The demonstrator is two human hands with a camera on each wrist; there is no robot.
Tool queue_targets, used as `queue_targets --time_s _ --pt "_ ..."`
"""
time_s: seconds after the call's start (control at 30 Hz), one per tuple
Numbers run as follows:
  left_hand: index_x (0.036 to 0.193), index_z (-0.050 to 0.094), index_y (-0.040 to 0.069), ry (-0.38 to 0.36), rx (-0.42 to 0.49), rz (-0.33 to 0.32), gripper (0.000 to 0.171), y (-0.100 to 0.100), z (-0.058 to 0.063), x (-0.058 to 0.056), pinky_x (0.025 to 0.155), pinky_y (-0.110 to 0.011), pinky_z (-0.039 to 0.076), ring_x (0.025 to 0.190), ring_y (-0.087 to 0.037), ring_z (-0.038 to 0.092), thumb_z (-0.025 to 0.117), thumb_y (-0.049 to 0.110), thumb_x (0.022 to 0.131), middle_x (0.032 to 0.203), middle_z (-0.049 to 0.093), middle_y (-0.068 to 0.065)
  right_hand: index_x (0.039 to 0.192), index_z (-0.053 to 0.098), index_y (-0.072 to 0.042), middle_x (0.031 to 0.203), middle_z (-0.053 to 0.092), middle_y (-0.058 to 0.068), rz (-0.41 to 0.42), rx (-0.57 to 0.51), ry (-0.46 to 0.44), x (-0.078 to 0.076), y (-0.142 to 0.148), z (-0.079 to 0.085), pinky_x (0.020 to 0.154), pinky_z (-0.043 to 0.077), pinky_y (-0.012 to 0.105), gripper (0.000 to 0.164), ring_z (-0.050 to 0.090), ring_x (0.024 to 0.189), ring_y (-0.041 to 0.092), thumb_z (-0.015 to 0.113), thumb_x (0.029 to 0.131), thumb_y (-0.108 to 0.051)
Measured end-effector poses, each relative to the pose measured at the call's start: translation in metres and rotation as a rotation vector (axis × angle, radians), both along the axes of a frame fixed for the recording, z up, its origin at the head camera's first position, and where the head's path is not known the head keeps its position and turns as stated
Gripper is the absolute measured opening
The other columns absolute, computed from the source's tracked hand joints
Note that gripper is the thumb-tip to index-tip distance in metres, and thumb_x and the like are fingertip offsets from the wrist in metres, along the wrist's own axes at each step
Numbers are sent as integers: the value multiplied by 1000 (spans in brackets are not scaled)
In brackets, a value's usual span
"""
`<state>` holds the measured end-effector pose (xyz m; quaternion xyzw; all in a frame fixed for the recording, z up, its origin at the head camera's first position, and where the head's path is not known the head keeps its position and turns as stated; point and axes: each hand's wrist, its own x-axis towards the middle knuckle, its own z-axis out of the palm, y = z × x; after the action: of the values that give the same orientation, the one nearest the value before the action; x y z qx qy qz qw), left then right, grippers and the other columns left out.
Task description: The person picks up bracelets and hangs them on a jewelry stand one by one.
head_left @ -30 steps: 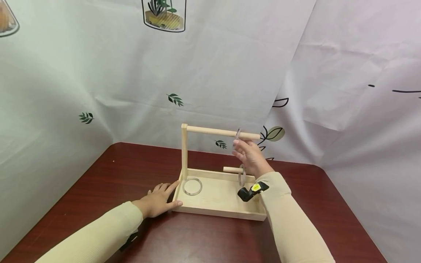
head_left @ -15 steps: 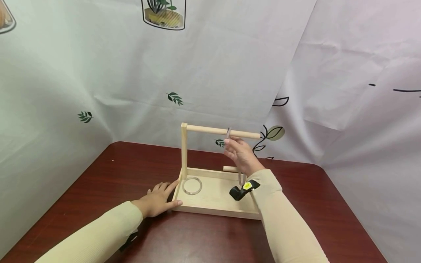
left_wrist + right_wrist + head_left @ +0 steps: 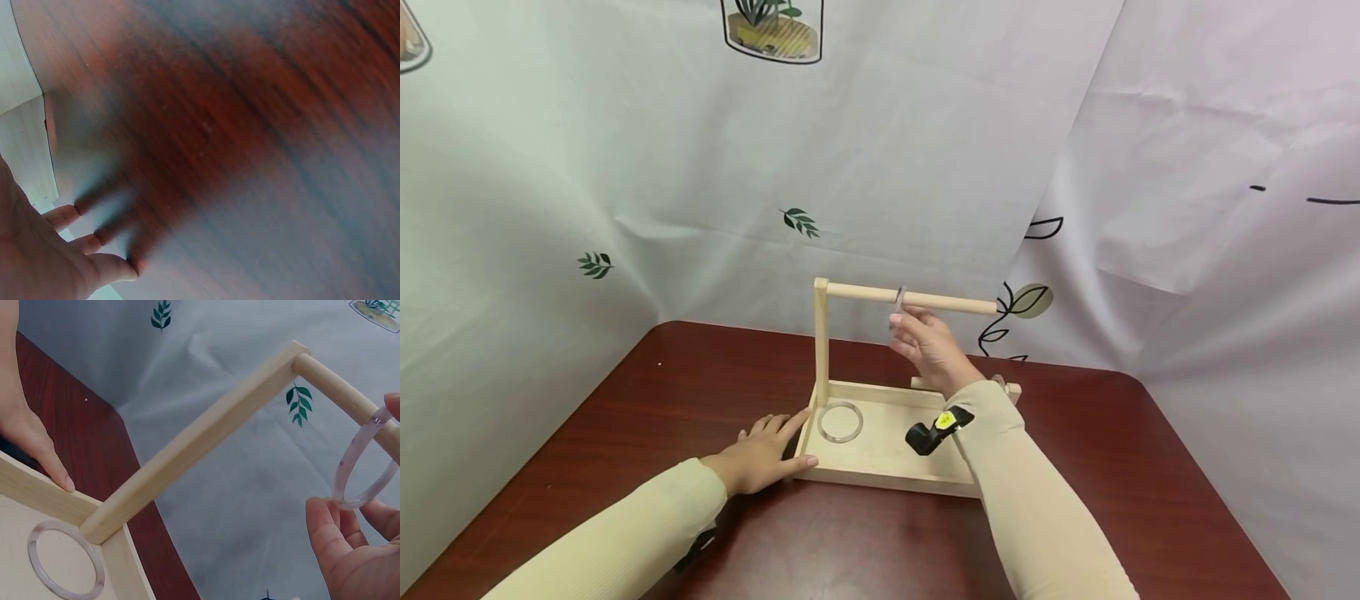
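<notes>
Around the upper rod (image 3: 951, 302) of a wooden stand hangs a pale translucent bangle (image 3: 353, 464). My right hand (image 3: 931, 350) pinches the bangle's lower part between thumb and fingers, about midway along the rod. Flat in the stand's tray (image 3: 887, 482) lies a second bangle (image 3: 841, 422), near the upright post (image 3: 822, 342). My left hand (image 3: 758, 456) rests at the tray's left end, fingers spread, with the thumb on the front corner. In the left wrist view the left fingers (image 3: 115, 267) reach down by the table.
A shorter lower rod (image 3: 921, 383) stands at the tray's right side, partly behind my right wrist. Another bangle (image 3: 998, 381) shows on it, mostly hidden by the sleeve. The stand sits on a dark red table (image 3: 647, 400) before a white printed cloth (image 3: 880, 150).
My right hand has moved left along the upper rod, sliding the bangle from near its free end to around the middle. The left hand has stayed in place.
</notes>
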<state>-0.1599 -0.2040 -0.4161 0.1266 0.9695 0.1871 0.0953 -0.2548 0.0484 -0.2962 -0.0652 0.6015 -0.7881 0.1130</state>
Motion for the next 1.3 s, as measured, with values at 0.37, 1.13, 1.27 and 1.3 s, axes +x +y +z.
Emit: queue_targets --time_s 0.37,1.13,1.27,1.3 --pt "154 26 18 -1 12 -1 83 0 0 0 97 -75 24 134 -50 30 51 64 90 143 38 -24 134 43 -1 128 43 8 5 -27 10 -1 -16 1 106 37 45 48 46 113 24 58 89 -9" --pt "154 26 18 4 6 -1 84 0 -1 0 97 -75 24 134 -49 31 51 65 89 144 38 -23 141 37 5 122 46 11 57 -25 4 0 -35 1 108 34 50 57 46 110 24 57 90 -9" --pt "154 26 19 8 9 0 84 0 -2 0 97 -75 24 134 -49 31 51 66 89 144 38 -23 142 37 4 121 47 12 61 -15 -1 -1 -38 1 107 35 49 58 47 110 24 58 90 -10" --pt "154 26 19 9 8 0 84 0 -2 0 97 -75 24 134 -49 31 51 66 89 144 38 -23 142 37 4 120 47 11 61 -8 -4 -1 -39 1 107 36 48 57 48 109 24 58 90 -10"
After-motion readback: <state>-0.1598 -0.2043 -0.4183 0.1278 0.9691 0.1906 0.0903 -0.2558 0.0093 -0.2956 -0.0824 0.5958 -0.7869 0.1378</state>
